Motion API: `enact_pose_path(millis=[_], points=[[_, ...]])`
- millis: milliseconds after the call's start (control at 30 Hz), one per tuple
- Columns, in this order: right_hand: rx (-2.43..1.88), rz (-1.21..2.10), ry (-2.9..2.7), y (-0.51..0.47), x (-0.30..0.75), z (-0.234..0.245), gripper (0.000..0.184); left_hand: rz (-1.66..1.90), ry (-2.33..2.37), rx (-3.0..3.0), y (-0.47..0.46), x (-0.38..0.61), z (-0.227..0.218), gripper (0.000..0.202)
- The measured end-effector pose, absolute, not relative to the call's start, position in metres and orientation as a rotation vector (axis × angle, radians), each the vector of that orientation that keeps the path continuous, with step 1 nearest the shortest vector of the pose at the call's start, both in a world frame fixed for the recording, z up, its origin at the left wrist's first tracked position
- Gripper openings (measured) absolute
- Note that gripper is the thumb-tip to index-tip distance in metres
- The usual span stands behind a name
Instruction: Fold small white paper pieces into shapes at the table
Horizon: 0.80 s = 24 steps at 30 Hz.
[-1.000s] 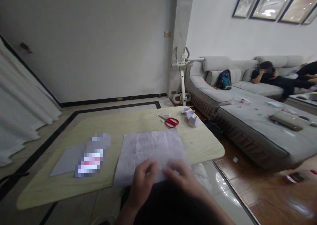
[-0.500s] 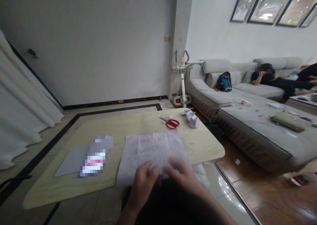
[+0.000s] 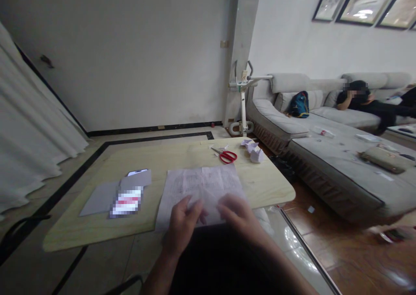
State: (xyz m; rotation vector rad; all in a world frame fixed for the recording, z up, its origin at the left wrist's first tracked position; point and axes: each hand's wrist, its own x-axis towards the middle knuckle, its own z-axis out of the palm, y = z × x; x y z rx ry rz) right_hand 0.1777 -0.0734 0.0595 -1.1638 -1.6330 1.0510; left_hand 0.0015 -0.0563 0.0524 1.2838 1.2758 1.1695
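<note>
My left hand (image 3: 184, 220) is over the near edge of a large printed paper sheet (image 3: 204, 180), its thumb and fingers curled together. What they hold, if anything, is too pale and faint to make out against the sheet. A short gap to the right, my right hand (image 3: 238, 215) has bent fingers smeared by motion, so its grip does not show. Beyond the sheet lie red-handled scissors (image 3: 228, 157) with small paper scraps beside the blades. Crumpled paper (image 3: 256, 155) sits to their right.
On the left of the wooden table (image 3: 107, 165) are plain paper (image 3: 99, 199), a phone (image 3: 138, 172) partly under paper, and a blurred-out bright screen (image 3: 126, 202). A grey sofa (image 3: 334, 165) with a backpack (image 3: 299, 104) stands at right; a person (image 3: 357, 98) sits there.
My hands have moved apart from close together above the sheet's near edge. The view has shifted slightly, and more of the phone on the left shows.
</note>
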Motion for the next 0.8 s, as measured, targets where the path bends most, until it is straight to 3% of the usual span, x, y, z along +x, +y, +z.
enact_pose_path(millis=[133, 233, 400, 633, 733, 800], points=[[-1.189, 1.113, -1.76, -0.078, 0.181, 0.071, 0.018, 1.286, 1.227, 1.293, -0.052, -0.008, 0.056, 0.026], [-1.102, 1.35, -1.887, -0.082, 0.179, 0.078, 0.014, 1.322, 1.211, 1.238, -0.052, -0.011, 0.055, 0.026], [-0.718, 1.791, -2.093, -0.085, 0.161, 0.074, 0.023, 1.351, 1.228, 1.225, -0.051, -0.012, 0.054, 0.026], [-0.979, 1.146, -2.295, -0.094, 0.163, 0.089, 0.019, 1.373, 1.3, 1.246, -0.055, -0.01, 0.061, 0.026], [-1.014, 1.115, -2.075, -0.094, 0.175, 0.095, 0.012, 1.365, 1.352, 1.214, -0.06, -0.004, 0.064, 0.026], [-1.079, 0.916, -1.863, -0.091, 0.18, 0.093, 0.006, 1.329, 1.358, 1.184, -0.062, -0.001, 0.063, 0.025]])
